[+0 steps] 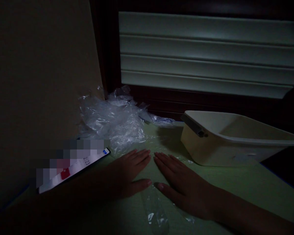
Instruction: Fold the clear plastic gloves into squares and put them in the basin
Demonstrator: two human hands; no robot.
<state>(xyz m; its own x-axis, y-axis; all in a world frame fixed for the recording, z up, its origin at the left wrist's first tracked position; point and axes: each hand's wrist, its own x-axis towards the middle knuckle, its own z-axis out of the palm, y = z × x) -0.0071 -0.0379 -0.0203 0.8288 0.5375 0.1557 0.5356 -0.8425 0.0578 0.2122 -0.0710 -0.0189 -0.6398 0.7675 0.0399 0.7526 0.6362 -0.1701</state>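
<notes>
My left hand (132, 173) lies flat, palm down, on the green tabletop (237, 186), thumb apart from the fingers. Facing it, my right hand (177, 181) rests the same way, with a small gap between the fingertips. Neither hand grips anything. Clear plastic film (156, 212) lies between and below the hands, and part of it shows by the right palm; whether it runs beneath the hands cannot be made out. Beyond the left fingers is a heap of crumpled clear plastic bags (117, 120).
A cream plastic bin (218, 150) with a dark clip on its rim stands at the right. At the left lies a lit phone (75, 169), partly pixelated. A wall is on the left, and a dark-framed slatted panel (201, 55) stands behind the table. The light is dim.
</notes>
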